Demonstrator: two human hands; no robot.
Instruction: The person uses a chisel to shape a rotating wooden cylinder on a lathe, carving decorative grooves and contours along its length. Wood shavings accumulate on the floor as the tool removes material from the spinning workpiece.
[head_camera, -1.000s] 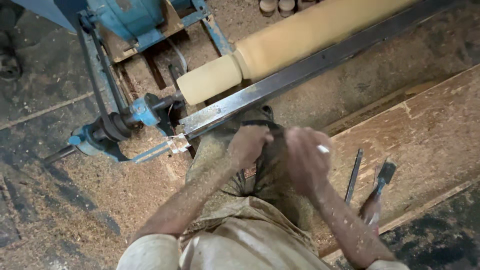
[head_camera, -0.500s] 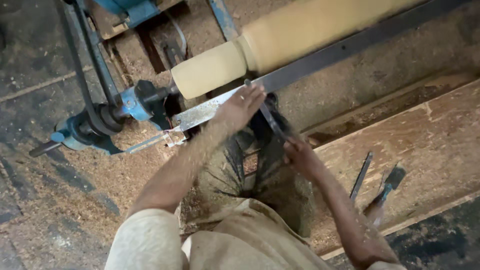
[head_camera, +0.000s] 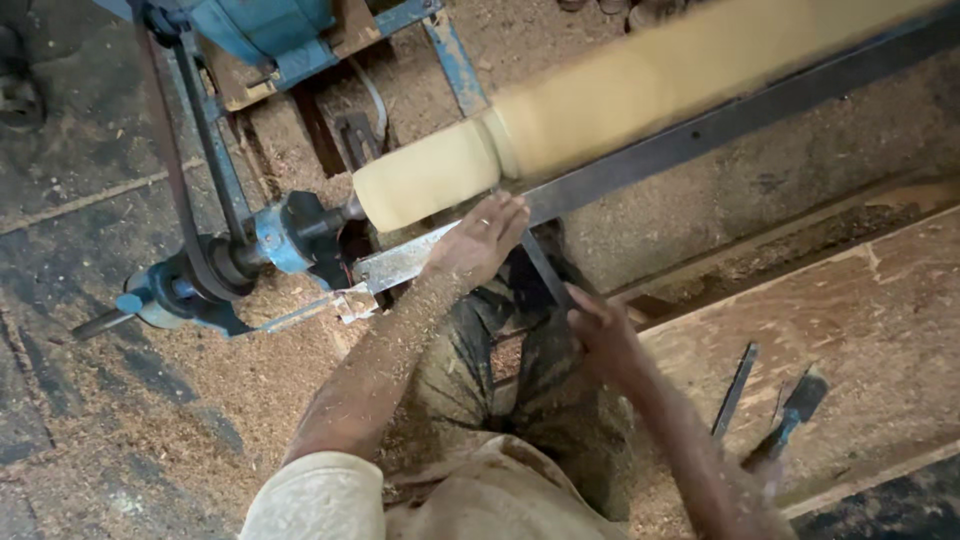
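**Lathe station: chisel held against tool rest**

The left hand (head_camera: 478, 240) is laid flat on the steel tool rest (head_camera: 640, 160), fingers spread over a dark chisel (head_camera: 545, 270). The chisel handle is gripped by the right hand (head_camera: 600, 335). The pale wooden cylinder (head_camera: 560, 120) is mounted just beyond the rest. Two spare chisels (head_camera: 760, 400) are left on the plank (head_camera: 880, 330), near its lower edge.

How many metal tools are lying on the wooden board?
2. A thin dark rod lies on the wooden board, and a blue-handled chisel lies just right of it. More may be hidden behind the right arm.
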